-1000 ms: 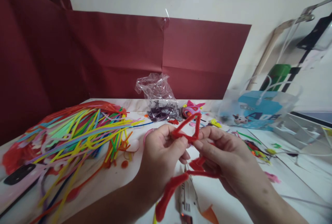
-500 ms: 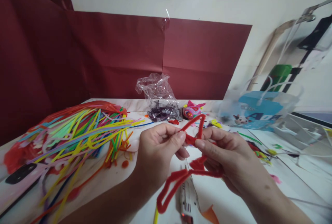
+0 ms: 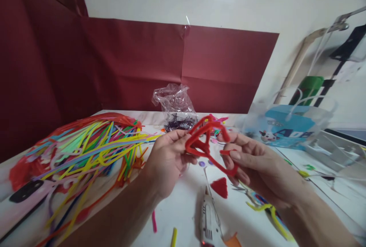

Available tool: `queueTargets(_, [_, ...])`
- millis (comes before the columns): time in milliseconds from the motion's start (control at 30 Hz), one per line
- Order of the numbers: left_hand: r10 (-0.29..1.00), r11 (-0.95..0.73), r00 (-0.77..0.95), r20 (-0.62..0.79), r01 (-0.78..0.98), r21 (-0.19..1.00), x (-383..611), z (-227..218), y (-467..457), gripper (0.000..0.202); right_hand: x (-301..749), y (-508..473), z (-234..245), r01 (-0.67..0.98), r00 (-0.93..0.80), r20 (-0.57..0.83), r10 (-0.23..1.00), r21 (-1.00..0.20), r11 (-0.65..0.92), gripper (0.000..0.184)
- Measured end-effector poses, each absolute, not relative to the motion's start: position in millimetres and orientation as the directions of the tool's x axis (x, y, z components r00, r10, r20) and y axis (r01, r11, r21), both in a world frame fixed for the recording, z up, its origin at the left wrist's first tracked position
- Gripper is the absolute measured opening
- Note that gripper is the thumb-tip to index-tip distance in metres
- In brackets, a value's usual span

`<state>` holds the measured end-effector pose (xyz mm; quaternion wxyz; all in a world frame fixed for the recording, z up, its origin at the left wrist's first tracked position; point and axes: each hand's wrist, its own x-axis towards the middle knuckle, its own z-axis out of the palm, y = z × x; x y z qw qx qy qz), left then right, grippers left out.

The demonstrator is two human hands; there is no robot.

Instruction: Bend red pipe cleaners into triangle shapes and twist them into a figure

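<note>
Above glue gun (image 3: 208, 222), both hands, left hand (image 3: 167, 159) and right hand (image 3: 254, 167), gripping bent red pipe cleaner (image 3: 204, 140).

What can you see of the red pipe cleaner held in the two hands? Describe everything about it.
The red pipe cleaner looks fuzzy and wiry, bent into an open, roughly triangular loop with a crossing strand. It is held up above the white table. The left hand pinches its left corner; the right hand grips its right side, where one end curls down past the fingers.

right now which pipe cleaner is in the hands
The bent red one, pinched between left hand and right hand. The others lie in the colourful pile on the table.
</note>
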<state>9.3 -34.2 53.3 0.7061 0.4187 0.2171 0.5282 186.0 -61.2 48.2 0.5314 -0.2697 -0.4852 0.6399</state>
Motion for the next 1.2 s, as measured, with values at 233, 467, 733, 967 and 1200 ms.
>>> queueTargets(233, [0.803,0.095,0.58,0.134,-0.346,0.933,18.5,43.3,-43.6,0.01,182.9,-54.6,39.5,-0.398,-0.183,0.122,0.976,-0.916,0.04,0.015])
queueTargets(467, [0.85,-0.057,0.493,0.188,-0.269,0.962,21.6,42.9,-51.2,0.017,177.8,-57.4,40.8,-0.404,-0.13,0.109,0.986,-0.913,0.047,0.023])
queueTargets(733, [0.833,-0.09,0.503,0.232,-0.291,0.953,22.2,43.4,-56.3,0.023,176.0,-55.3,39.0,-0.472,-0.201,0.104,0.974,-0.881,-0.004,0.018])
queueTargets(967, [0.847,-0.091,0.483,0.223,-0.281,0.955,25.7,44.3,-56.8,0.009,177.7,-56.7,37.0,-0.404,-0.301,0.104,0.948,-0.914,-0.028,0.013])
queueTargets(1200, [0.86,-0.136,0.448,0.244,-0.261,0.956,25.8,41.9,-58.3,0.006,173.4,-60.7,40.3,-0.417,-0.24,0.155,0.958,-0.908,0.042,0.017])
